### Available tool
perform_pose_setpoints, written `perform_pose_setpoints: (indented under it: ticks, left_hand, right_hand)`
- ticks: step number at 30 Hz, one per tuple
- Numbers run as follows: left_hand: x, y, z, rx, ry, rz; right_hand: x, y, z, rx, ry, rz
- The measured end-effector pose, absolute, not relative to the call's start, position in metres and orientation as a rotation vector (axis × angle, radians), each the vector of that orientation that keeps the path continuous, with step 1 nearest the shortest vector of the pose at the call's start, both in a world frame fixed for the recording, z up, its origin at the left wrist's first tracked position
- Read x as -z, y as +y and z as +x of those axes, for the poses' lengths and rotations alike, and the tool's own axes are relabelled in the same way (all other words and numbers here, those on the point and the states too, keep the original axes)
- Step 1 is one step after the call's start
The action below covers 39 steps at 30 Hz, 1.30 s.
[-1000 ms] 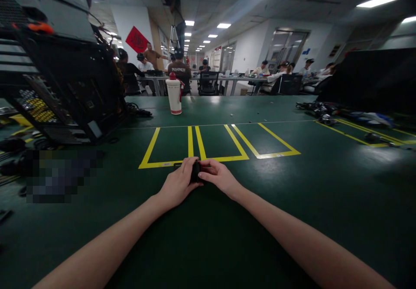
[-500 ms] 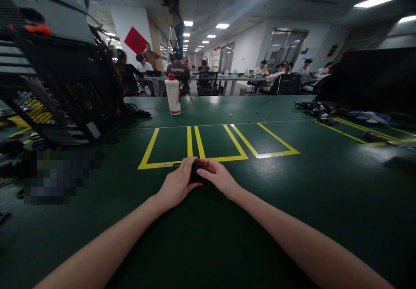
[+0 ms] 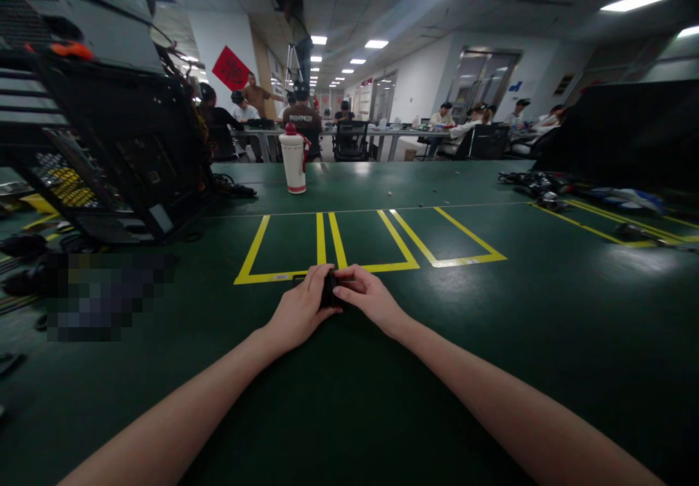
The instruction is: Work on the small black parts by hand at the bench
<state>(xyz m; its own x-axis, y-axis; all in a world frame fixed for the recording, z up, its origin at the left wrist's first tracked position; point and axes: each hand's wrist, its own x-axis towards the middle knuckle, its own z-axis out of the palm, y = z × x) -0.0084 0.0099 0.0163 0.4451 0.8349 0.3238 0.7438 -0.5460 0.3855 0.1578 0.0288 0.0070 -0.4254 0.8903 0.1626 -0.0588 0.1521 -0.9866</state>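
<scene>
Both of my hands meet on the green table, just in front of the yellow taped boxes. My left hand and my right hand are closed from either side around a small black object. Most of that object is hidden by my fingers, so I cannot make out what it is. My forearms stretch back toward me across the table.
A white bottle with a red cap stands at the far side. A black open computer chassis rises at the left, with cables below it. Cables and small parts lie at the right. Several people sit at distant desks.
</scene>
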Motion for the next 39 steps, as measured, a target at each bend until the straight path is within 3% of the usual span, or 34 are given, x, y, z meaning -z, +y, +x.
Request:
perform_pose_setpoints:
  ticks: [39]
  left_hand:
    - [-0.0171, 0.0091, -0.0085, -0.695, 1.413, 2.503]
  right_hand:
    - [-0.0121, 0.0289, 0.1594, -1.486, -1.604, -0.836]
